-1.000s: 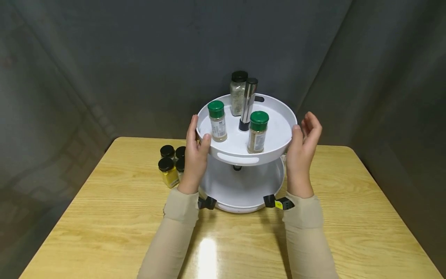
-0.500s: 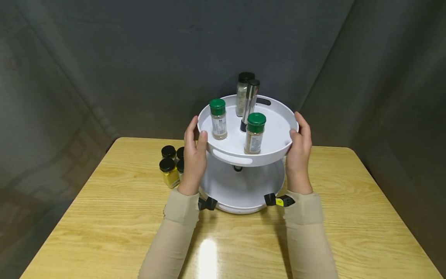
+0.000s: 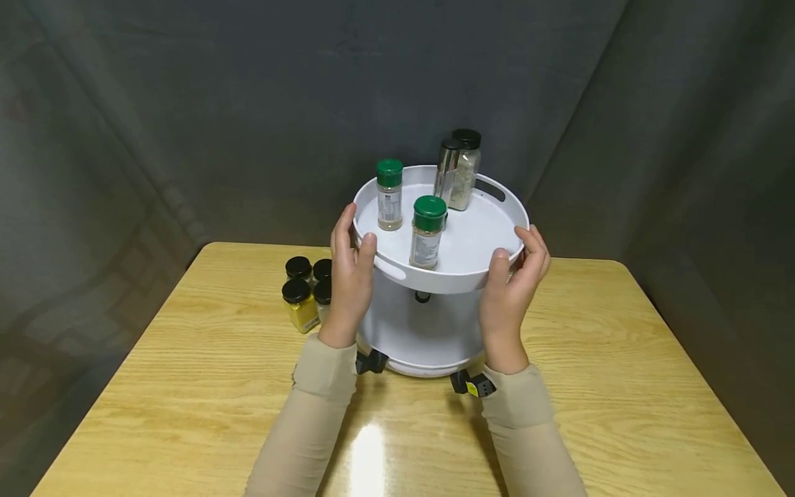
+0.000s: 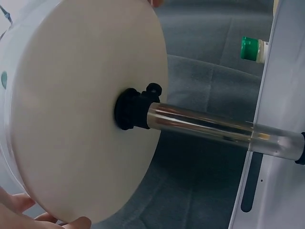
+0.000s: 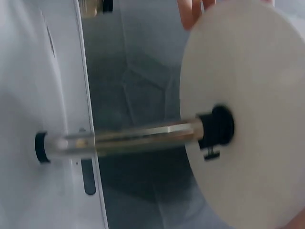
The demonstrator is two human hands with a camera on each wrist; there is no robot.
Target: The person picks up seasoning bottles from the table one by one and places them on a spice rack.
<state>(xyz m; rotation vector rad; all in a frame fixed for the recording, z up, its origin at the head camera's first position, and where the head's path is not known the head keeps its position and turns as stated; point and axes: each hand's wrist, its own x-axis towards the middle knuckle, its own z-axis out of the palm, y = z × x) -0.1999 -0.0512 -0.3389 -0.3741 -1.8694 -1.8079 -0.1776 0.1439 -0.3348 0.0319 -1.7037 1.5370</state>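
A white two-tier turntable stands on the table, its upper tray [image 3: 453, 279] between my two hands. On this tray are two green-capped spice shakers, the front shaker [image 3: 426, 247] and the left shaker [image 3: 389, 206], plus a black-lidded jar [image 3: 467, 181] behind the metal post [image 3: 444, 178]. My left hand [image 3: 352, 283] rests along the left rim, fingers long and thumb raised. At the right front rim, my right hand [image 3: 511, 297] has bent fingers and its thumb on the edge. Both wrist views show the tray's underside [image 4: 81, 105] and the post.
The wide lower tray [image 3: 422, 331] sits under the upper one. Left of it stand several black-lidded jars, including a yellow jar [image 3: 302, 312] in front. The wooden table [image 3: 186, 386] has a dark curtain [image 3: 261, 124] behind it.
The upper tray has turned clockwise seen from above: the front shaker moved left, the black-lidded jar right. My right hand closed onto the rim and came leftward and nearer; my left stayed.
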